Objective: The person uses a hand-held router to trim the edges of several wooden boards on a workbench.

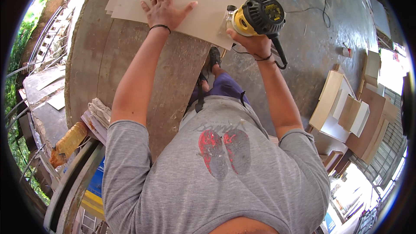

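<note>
**Person steadies a pale board and holds a yellow-and-black trim router at its edge**

Seen from above, a person in a grey T-shirt leans over a broad, worn wooden surface (130,60) that fills the left and middle of the view. To the right of it lies a grey concrete floor (312,47), with a dark cable trailing across it near the top.

On the far end of the surface lies a stack of large, pale sheet boards (208,0), the top one overhanging the surface's right edge. At the far right, on the floor, stands a cluster of smaller cut panels (346,108) in pale and brown wood.

The left hand (164,9) lies flat on the top board, fingers spread, its grip open and pressing down. The right hand (251,41) has its grip closed around the body of a yellow-and-black trim router (258,16), held at the board's near right corner, its clear base touching the board's edge. A black cord hangs from the router past the wrist.

At the lower left, beside the surface, lies an orange-tinted plastic bottle (67,143).
</note>
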Action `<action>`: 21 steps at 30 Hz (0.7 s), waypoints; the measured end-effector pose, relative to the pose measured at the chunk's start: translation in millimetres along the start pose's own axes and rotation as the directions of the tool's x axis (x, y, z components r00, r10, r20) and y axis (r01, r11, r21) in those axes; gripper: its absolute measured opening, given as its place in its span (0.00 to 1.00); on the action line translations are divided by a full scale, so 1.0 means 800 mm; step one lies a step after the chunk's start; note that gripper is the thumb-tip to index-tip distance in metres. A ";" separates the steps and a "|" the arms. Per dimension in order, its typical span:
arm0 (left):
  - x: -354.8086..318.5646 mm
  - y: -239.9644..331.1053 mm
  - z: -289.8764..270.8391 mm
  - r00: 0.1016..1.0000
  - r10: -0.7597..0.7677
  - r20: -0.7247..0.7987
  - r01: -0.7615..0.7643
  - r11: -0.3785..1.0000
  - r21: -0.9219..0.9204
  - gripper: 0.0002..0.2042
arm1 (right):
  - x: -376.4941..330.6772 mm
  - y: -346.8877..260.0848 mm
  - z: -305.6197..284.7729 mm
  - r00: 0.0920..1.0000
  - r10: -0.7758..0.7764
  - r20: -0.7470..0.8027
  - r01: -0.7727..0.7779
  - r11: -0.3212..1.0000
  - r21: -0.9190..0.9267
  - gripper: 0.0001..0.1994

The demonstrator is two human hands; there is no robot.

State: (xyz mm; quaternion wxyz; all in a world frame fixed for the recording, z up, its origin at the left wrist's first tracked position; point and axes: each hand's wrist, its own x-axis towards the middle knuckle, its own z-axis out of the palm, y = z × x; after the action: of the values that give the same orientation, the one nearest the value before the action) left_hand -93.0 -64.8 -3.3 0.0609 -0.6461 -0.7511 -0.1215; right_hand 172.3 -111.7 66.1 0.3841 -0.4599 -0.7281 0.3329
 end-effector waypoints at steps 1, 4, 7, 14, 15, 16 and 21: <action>0.001 0.000 0.000 1.000 0.000 0.000 0.000 1.000 -0.001 0.49 | -0.001 0.002 0.002 1.000 -0.007 0.001 0.007 1.000 0.006 0.23; 0.001 0.000 0.000 1.000 0.000 0.000 0.000 1.000 -0.010 0.49 | -0.004 0.002 0.005 0.999 -0.027 -0.020 0.026 0.999 -0.022 0.23; -0.001 0.001 0.000 1.000 -0.006 0.020 0.006 1.000 -0.001 0.49 | -0.004 0.003 0.004 0.997 -0.068 -0.021 0.066 0.996 -0.067 0.22; 0.001 0.003 -0.011 0.998 0.005 0.063 -0.005 1.000 0.000 0.49 | 0.009 0.019 0.003 0.998 -0.008 -0.061 0.004 0.998 -0.067 0.23; 0.000 0.004 -0.012 0.997 0.005 0.079 -0.006 1.000 0.008 0.49 | 0.011 0.021 0.001 0.998 0.007 -0.057 -0.011 0.997 -0.072 0.23; 0.002 0.004 -0.014 0.996 0.004 0.090 -0.005 1.000 0.010 0.49 | 0.018 0.021 -0.001 0.998 0.017 -0.056 -0.021 0.996 -0.083 0.24; 0.003 0.004 -0.017 0.993 0.011 0.120 -0.013 1.000 0.014 0.49 | 0.029 0.034 -0.004 0.998 -0.001 -0.061 -0.002 0.999 -0.053 0.24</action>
State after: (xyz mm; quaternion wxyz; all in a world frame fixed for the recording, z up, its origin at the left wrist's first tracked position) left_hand -91.0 -65.8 10.9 0.0213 -0.6562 -0.7504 -0.0765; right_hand 180.1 -80.4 50.8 0.3937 -0.4800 -0.7244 0.2996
